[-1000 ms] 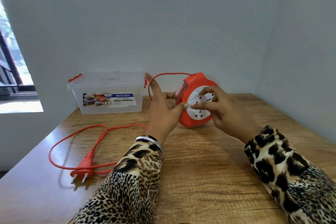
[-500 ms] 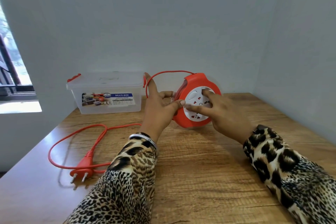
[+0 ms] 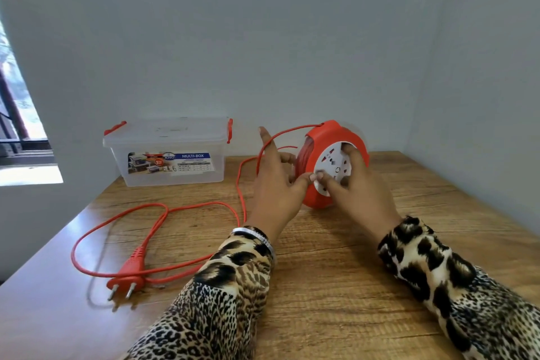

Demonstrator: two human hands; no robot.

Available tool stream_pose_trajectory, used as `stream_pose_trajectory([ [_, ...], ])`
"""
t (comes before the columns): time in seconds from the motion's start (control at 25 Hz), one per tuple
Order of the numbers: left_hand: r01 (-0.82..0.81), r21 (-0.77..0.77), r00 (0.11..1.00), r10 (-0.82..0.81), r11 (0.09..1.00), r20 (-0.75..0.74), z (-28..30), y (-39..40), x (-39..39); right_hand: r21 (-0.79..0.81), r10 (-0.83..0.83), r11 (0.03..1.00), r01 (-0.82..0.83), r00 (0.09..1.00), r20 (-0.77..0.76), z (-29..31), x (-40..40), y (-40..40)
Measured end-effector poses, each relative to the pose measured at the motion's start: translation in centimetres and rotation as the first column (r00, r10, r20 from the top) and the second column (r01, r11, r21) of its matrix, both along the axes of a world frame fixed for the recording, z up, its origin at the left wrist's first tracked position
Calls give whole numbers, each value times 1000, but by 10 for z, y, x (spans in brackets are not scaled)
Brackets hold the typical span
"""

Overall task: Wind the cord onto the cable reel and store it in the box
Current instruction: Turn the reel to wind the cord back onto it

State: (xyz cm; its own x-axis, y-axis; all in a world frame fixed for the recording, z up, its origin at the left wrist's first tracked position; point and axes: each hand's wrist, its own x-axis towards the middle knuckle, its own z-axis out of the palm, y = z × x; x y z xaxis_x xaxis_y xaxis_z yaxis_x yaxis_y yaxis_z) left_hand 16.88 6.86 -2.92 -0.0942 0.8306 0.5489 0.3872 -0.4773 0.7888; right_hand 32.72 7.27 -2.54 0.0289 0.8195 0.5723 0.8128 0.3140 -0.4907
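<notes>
Head camera view, looking forward and down over a wooden tabletop (image 3: 336, 286) set in a corner of pale walls. A round orange plastic cable reel with a white socket face (image 3: 333, 165) stands on its edge near the back of the table, its flat face turned toward the person and slightly right. The right hand (image 3: 359, 187) lies on that white face, fingers spread and pressed to it, holding nothing else. The left hand (image 3: 277, 181) sits just left of the reel, thumb touching its front rim; its fingers are loosely open, with the thin orange cord (image 3: 163, 207) passing over them to the reel's top. From there the cord drops to the table and trails away to the left in broad loops, ending at an orange two-pin plug (image 3: 128, 275) lying flat near the front left. A clear plastic storage box with orange latches and a closed lid (image 3: 169, 152) stands at the back left, well apart from the reel. Winding looks only partly done: all the slack lies to the left of the reel, on the left hand's side, so that hand is nearer to feed it while the right turns the face.
</notes>
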Motion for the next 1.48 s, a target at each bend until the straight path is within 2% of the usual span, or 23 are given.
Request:
stream_pose_trajectory([
  [0.04,8,-4,1000,-8,1000,4,-1,1,1,-105,48,992,-68,981,-190,3,0,1],
  [0.08,13,-10,1000,-12,1000,12,-2,2,1,-193,70,969,-156,918,-391,6,-1,2],
  [0.16,7,-20,999,-6,1000,32,-3,4,2,-293,37,887,-356,688,-724,11,-3,1],
  [0.2,3,-24,999,-2,1000,40,-4,5,2,-291,13,838,-461,551,-834,12,-5,0],
  [0.28,5,-28,999,-4,1000,53,-4,7,2,-210,-22,761,-613,299,-954,11,-7,-4],
  [0.32,6,-27,998,-5,1000,61,-5,7,1,-175,-37,737,-653,220,-975,12,-9,-6],
  [0.4,0,-16,997,2,1000,81,-5,6,0,-150,-40,710,-688,174,-984,15,-10,-11],
  [0.48,-35,21,995,33,999,94,-4,5,-4,-170,1,687,-706,235,-972,18,-9,-12],
  [0.52,-59,36,993,55,998,109,-3,5,-7,-231,32,700,-676,352,-935,18,-8,-13],
  [0.56,-77,37,989,71,996,132,-2,5,-11,-317,79,752,-578,557,-827,17,-7,-13],
  [0.6,-81,24,985,76,996,154,0,6,-15,-356,122,845,-400,792,-599,14,-4,-11],
  [0.64,-75,4,983,74,997,170,2,7,-19,-271,127,940,-208,949,-289,10,0,-10],
  [0.68,-67,-13,982,68,998,176,3,8,-22,-99,129,987,-129,992,-10,9,3,-9],
  [0.72,-60,-21,982,63,998,179,3,7,-25,41,163,984,-174,968,193,10,5,-9],
  [0.8,-57,-24,983,61,998,172,4,6,-27,101,231,943,-317,842,487,14,8,-7],
  [0.84,-61,-24,984,64,998,165,4,6,-28,89,209,944,-319,780,590,14,7,-5],
  [0.92,-62,-29,985,66,998,161,5,7,-30,106,125,957,-268,717,686,14,4,-1],
  [1.12,-16,4,995,15,1000,97,9,2,-24,158,9,968,-196,653,758,11,-1,7],
  [1.24,-36,18,997,35,999,68,11,0,-21,281,-84,937,-205,650,755,7,-1,7],
  [1.4,-74,36,997,73,997,27,9,0,-21,380,-187,915,-135,692,697,4,-2,10],
  [1.48,-86,35,996,85,996,13,7,0,-19,356,-188,933,-56,766,614,2,-3,9],
])
